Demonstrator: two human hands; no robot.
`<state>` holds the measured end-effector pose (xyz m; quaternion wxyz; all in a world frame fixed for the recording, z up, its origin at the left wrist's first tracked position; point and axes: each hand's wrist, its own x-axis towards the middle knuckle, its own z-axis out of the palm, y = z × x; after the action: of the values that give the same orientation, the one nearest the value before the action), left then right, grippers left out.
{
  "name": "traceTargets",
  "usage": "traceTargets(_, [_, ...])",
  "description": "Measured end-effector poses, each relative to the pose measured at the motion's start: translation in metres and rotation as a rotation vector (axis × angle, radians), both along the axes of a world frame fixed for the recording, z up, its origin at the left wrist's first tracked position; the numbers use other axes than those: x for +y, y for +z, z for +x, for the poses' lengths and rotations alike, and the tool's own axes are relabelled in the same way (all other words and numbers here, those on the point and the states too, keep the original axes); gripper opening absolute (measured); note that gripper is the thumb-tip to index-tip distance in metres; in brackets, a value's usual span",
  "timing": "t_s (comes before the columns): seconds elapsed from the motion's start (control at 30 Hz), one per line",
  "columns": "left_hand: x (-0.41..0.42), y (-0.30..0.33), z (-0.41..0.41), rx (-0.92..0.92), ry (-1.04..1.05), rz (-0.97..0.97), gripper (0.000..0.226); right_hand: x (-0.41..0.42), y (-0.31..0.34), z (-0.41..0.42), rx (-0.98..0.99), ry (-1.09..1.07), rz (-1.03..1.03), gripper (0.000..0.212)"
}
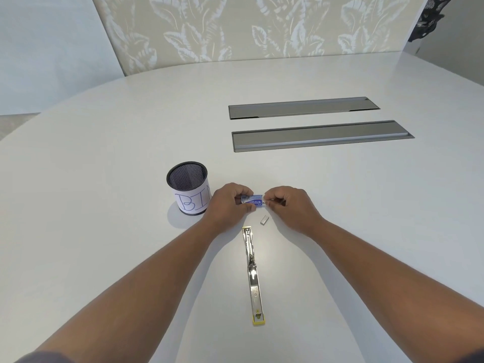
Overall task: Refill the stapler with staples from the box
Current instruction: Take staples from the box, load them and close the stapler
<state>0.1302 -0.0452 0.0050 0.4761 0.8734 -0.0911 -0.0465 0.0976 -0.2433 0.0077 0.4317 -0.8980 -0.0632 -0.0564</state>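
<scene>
1. White tabletop point(104, 179) fills most of what we see, with our two bare forearms reaching forward over it
2. We hold the small blue staple box point(252, 200) between both hands, just above the table and a little beyond the stapler's far end
3. Our left hand point(227, 205) is curled closed around the left end of the box, fingers on top and thumb underneath
4. Our right hand point(288, 205) pinches at the right end of the box with thumb and forefinger; we cannot tell whether it grips the box itself or its inner tray
5. We see a loose strip of staples point(264, 220) lying on the table just beside our right hand, apart from the box and close to the stapler's far tip
6. Our chrome stapler point(252, 273) lies opened out flat in one long line between our forearms, its yellow end point(258, 320) nearest to us
7. We see a black mesh cup point(188, 188) standing upright just left of our left hand, wrapped in a white paper label handwritten "BIN"
8. Farther back on the right, two long grey metal cable hatches point(322, 136) sit recessed in the tabletop, one behind the other
</scene>
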Motion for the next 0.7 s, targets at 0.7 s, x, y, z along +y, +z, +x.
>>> traceTargets(0.7, [-0.0035,-0.0039,0.0002,-0.135,-0.032,0.015,0.030,0.0015,-0.0024,0.0033,-0.028,-0.028,0.015,0.014])
